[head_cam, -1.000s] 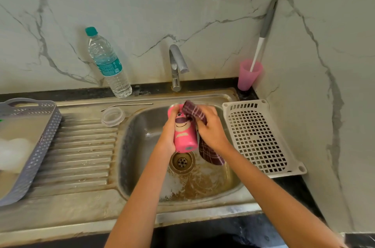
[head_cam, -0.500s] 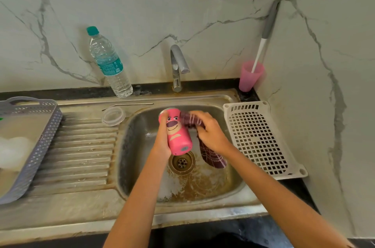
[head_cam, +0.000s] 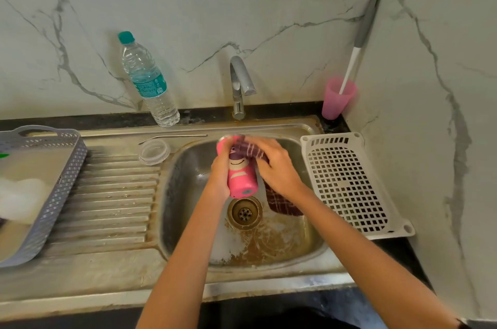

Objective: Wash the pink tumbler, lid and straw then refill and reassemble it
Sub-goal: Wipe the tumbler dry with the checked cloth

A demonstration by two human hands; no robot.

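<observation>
Over the steel sink (head_cam: 185, 194) my left hand (head_cam: 219, 175) grips the pink tumbler (head_cam: 240, 176), which tilts with its open mouth toward the tap and its base toward me. My right hand (head_cam: 277, 167) holds a dark checked cloth (head_cam: 279, 202) against the tumbler's upper part; the cloth's loose end hangs down into the basin. The clear lid (head_cam: 153, 151) lies on the drainboard by the basin's left rim. The metal straw (head_cam: 172, 137) lies just behind it along the sink's back edge.
A water bottle (head_cam: 146, 81) stands behind the drainboard, the tap (head_cam: 239, 86) behind the basin. A pink cup (head_cam: 337, 98) holding a long brush sits in the back right corner. A white perforated tray (head_cam: 349, 183) lies right of the sink, a grey basket (head_cam: 48, 188) on the left.
My right hand has slid the cloth up and across the tumbler's mouth end. The tumbler shifted slightly right and turned in my left hand.
</observation>
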